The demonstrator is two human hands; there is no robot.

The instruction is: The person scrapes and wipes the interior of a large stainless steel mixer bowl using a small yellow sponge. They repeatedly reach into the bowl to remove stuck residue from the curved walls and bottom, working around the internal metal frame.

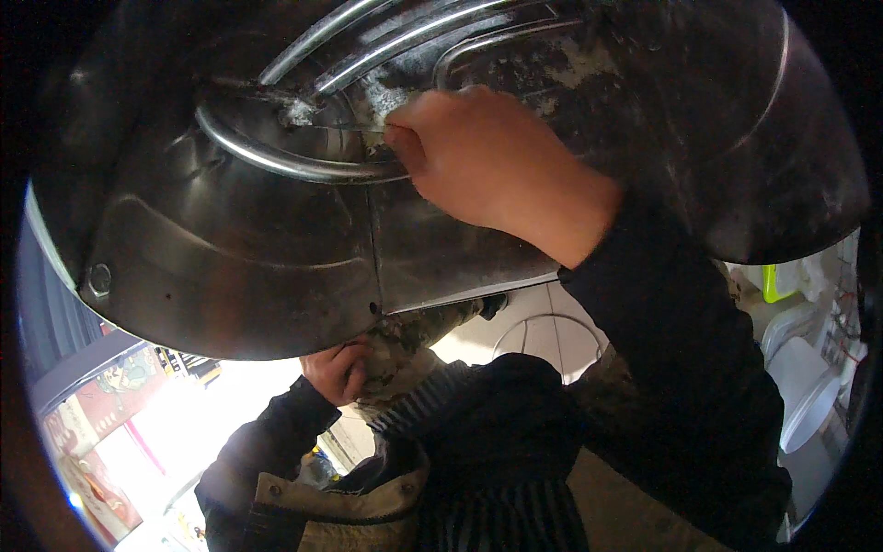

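Note:
A dark, shiny sheet-metal body (276,228) with a seam fills the upper view. Curved bright metal tubes (296,165) run across it, with whitish, worn patches between them. My right hand (483,152) reaches over this surface, its fingers curled and pinched beside the lower curved tube. A thin edge or strip shows at its fingertips; whether the fingers hold it cannot be told. My left hand (338,372) is at the rim of the metal body, lower left of my right hand, fingers bent. Part of it is hidden behind the rim, so its hold is unclear.
A hex-headed bolt (99,279) sits at the body's left edge. White plastic tubs (807,393) and a bright green-edged item (769,284) stand at the right. A thin ring or hoop (528,321) shows on the tiled floor below. Printed packages (114,400) lie at the left near strong glare.

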